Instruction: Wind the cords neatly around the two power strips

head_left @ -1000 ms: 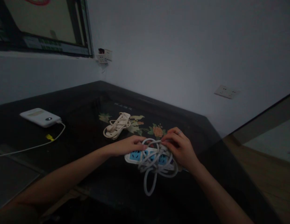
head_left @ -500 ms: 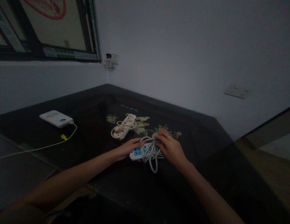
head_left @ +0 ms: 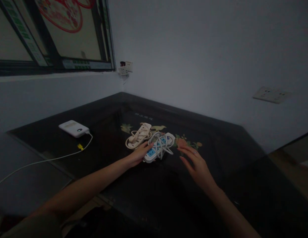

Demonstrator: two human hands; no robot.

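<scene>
A white power strip with blue sockets (head_left: 152, 152) lies slanted over the dark table, its grey-white cord (head_left: 159, 148) wrapped loosely around it. My left hand (head_left: 140, 154) grips its near left end, thumb on top; the other fingers are mostly hidden beneath. To the right, my right hand (head_left: 195, 165) is apart from the strip, fingers stretched out and holding nothing. Just behind my left hand rests a second, cream power strip (head_left: 144, 127), also wound with its own cord.
At the left of the dark table (head_left: 106, 115) sits a white power bank (head_left: 73, 129) with a white cable (head_left: 52, 159) trailing to the left edge. A wall socket (head_left: 271, 95) is at the right; more sockets (head_left: 126, 68) are in the corner near the window.
My right hand has let go of the cord and moved off to the right. The blue-socketed strip has turned, its far end now pointing up and away, close to the cream strip.
</scene>
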